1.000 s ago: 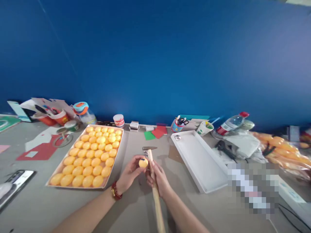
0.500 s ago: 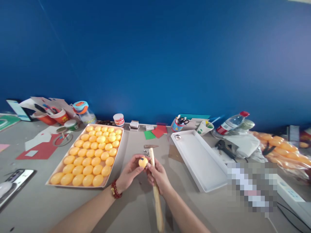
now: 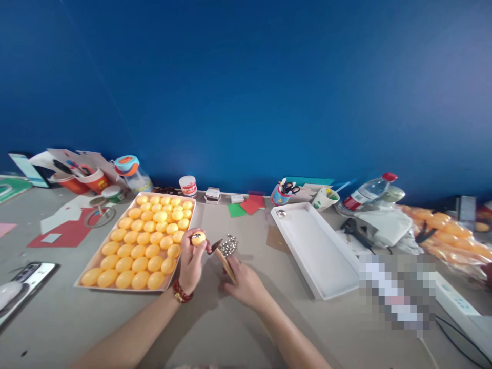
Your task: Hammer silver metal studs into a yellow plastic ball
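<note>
Between the thumb and fingers of my left hand (image 3: 192, 264), an orange ping-pong ball (image 3: 198, 238) is held up, with a small dark mark or bit on its upper side. My right hand (image 3: 246, 283) grips the pale wooden handle of a hammer (image 3: 225, 261). Its dark head lies close to the left fingertips; whether they touch, I cannot tell. Just beyond the hammer, a pile of small shiny metal pieces (image 3: 229, 245) rests on the table. A shallow box (image 3: 166, 288) full of orange balls stands beside my left hand.
A white tray (image 3: 326, 256) with a few silvery pieces in its far corner lies at right. Behind stand a pen cup (image 3: 280, 195), coloured paper (image 3: 251, 206) and a white-red tub (image 3: 188, 185). A bottle (image 3: 369, 192) and bagged orange balls (image 3: 446, 230) are far right.
My left hand has moved left and away with the ball, apart from my right hand. The hammer has tilted, its head lower and further left, and the metal pile shows more fully.
</note>
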{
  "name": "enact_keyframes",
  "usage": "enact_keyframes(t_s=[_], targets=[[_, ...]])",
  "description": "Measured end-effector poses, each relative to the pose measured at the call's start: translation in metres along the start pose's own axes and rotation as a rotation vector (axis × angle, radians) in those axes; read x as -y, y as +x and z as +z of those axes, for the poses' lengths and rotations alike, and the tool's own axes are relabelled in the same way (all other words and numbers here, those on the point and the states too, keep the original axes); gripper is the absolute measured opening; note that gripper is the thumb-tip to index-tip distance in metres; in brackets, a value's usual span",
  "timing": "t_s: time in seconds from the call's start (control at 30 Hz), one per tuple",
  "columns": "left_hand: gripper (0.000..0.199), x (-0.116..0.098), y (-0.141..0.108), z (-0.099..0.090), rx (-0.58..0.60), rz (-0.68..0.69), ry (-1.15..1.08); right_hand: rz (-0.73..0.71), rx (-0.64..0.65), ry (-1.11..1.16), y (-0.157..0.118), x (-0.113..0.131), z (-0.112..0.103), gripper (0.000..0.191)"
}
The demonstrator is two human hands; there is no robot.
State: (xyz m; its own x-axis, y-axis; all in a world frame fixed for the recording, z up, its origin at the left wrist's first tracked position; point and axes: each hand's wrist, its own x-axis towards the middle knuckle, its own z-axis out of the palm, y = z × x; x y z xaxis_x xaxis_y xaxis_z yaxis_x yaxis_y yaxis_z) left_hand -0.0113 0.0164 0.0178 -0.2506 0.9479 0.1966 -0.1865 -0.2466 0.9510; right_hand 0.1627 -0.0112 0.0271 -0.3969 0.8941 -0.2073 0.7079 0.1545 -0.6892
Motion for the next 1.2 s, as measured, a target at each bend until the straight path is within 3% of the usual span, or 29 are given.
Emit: enact_keyframes(t_s=[0.23, 0.37, 0.47, 0.6, 0.8, 0.97, 1.2], targets=[[0.021, -0.008, -0.008, 0.002, 0.076, 0.056, 0.074, 0.010, 0.008, -0.107, 0.003, 0.000, 0.008, 0.023], [0.022, -0.006, -0.013, 0.002, 0.129, 0.070, 0.059, 0.041, -0.034, -0.015, 0.005, -0.002, 0.007, 0.018], [0.023, -0.007, -0.015, 0.002, 0.193, 0.088, 0.084, 0.036, -0.132, 0.159, 0.006, -0.005, -0.001, 0.017], [0.010, -0.007, -0.016, 0.002, 0.360, 0.100, 0.219, 0.068, -0.192, 0.533, 0.007, -0.008, -0.011, 0.015], [0.017, 0.001, -0.019, 0.007, 0.590, -0.082, 0.329, 0.103, -0.234, 1.117, 0.010, -0.008, -0.010, 0.035], [0.028, 0.009, -0.023, 0.010, 0.579, -0.213, 0.202, 0.085, -0.191, 1.295, 0.008, -0.003, -0.009, 0.042], [0.032, 0.013, -0.023, 0.009, 0.556, -0.273, 0.137, 0.057, -0.246, 1.150, 0.009, -0.006, 0.000, 0.037]])
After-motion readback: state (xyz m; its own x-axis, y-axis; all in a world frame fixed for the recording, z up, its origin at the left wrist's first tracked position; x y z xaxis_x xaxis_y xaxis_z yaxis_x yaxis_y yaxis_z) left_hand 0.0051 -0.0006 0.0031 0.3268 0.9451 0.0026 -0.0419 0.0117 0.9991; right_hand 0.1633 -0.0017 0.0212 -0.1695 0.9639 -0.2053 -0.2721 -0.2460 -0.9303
